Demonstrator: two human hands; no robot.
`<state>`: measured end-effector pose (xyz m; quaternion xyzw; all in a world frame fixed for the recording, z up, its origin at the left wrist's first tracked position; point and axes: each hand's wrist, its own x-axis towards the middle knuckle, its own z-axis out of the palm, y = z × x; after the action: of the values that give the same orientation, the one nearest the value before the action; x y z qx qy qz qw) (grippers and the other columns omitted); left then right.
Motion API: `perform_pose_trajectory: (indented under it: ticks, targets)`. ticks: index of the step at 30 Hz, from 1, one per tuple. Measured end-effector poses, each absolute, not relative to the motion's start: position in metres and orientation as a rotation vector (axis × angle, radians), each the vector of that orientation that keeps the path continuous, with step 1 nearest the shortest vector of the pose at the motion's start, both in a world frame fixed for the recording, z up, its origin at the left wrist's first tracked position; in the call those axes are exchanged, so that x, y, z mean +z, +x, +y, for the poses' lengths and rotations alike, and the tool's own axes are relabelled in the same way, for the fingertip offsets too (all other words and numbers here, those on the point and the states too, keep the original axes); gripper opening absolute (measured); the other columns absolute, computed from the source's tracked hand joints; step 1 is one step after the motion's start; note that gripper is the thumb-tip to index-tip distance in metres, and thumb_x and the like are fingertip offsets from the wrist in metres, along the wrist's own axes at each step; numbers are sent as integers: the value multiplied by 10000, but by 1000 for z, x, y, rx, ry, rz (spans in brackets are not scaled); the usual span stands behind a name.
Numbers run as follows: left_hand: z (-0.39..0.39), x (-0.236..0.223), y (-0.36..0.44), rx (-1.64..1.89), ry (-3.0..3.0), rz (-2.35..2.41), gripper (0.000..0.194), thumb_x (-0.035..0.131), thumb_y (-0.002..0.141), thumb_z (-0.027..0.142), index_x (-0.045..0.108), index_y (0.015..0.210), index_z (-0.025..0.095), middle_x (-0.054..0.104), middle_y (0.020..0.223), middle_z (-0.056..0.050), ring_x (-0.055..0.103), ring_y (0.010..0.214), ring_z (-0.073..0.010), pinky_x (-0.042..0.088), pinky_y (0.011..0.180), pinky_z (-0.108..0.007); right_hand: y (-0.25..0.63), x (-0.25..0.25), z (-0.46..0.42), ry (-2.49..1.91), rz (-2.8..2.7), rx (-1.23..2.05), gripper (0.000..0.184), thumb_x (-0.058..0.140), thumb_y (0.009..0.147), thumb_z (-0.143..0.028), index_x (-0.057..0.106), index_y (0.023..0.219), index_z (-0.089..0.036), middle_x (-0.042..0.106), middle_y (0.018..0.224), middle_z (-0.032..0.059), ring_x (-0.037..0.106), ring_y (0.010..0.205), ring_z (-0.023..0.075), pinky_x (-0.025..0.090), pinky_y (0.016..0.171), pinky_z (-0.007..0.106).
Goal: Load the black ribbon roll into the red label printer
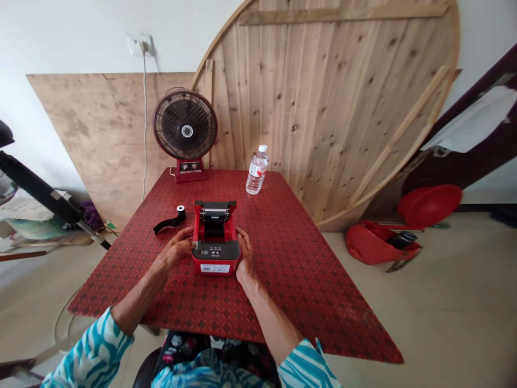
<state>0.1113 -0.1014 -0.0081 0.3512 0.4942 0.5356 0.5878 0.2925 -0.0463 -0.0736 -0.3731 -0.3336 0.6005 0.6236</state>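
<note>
A red and black label printer point(216, 253) sits on the red patterned table, its lid raised at the back and its inside exposed. My left hand point(176, 251) presses against its left side, fingers along the edge near the front panel. On the opposite side, my right hand point(245, 254) wraps round the casing, with some fingers hidden behind it. The two hands hold the printer between them. A small black roll with a white core point(180, 211) stands just left of the printer, its loose black strip trailing toward the left.
A dark red fan point(186, 132) stands at the table's back left, and a clear water bottle point(257, 171) at the back right. A large round wooden board point(323, 108) leans on the wall behind. A red bag point(367, 245) lies on the floor at right.
</note>
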Motion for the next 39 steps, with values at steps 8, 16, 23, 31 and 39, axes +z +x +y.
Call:
perform_pose_trajectory:
  ticks: [8, 16, 23, 31, 39]
  targets:
    - [-103, -3, 108, 1282, 1130, 1364, 547, 644, 697, 291, 580, 1226, 169, 681, 1123, -103, 648, 978, -254, 502, 814, -358, 292, -72, -46, -871, -772, 1371, 411, 642, 729, -495, 652, 1046, -235, 721, 1007, 15, 642, 883, 192, 481, 763, 311]
    - [-60, 49, 139, 411, 2375, 1684, 203, 560, 864, 224, 723, 984, 232, 712, 1023, -53, 648, 1006, -222, 489, 899, -327, 292, -70, -45, -867, -781, 1372, 395, 642, 725, -488, 665, 1032, -241, 719, 992, 10, 636, 885, 200, 473, 736, 304]
    - [-25, 51, 165, -283, 2488, 1875, 296, 625, 816, 183, 678, 1106, 211, 697, 1119, -137, 668, 1019, -331, 535, 802, -398, 291, -71, -44, -867, -850, 1324, 390, 596, 764, -507, 673, 1050, -254, 727, 975, 8, 633, 925, 210, 486, 740, 305]
    - [-34, 63, 164, -340, 2540, 1833, 277, 624, 815, 218, 670, 1089, 224, 712, 1083, -110, 672, 1008, -304, 520, 810, -371, 292, -66, -44, -888, -864, 1317, 387, 598, 759, -505, 682, 1043, -255, 727, 992, 8, 632, 946, 217, 489, 770, 317]
    - [-77, 125, 87, 627, 2400, 1821, 371, 600, 792, 369, 654, 1141, 253, 715, 945, -17, 654, 762, -176, 502, 704, -278, 294, -71, -43, -885, -826, 1355, 382, 640, 732, -474, 678, 1034, -243, 729, 1007, 21, 631, 959, 223, 482, 757, 314]
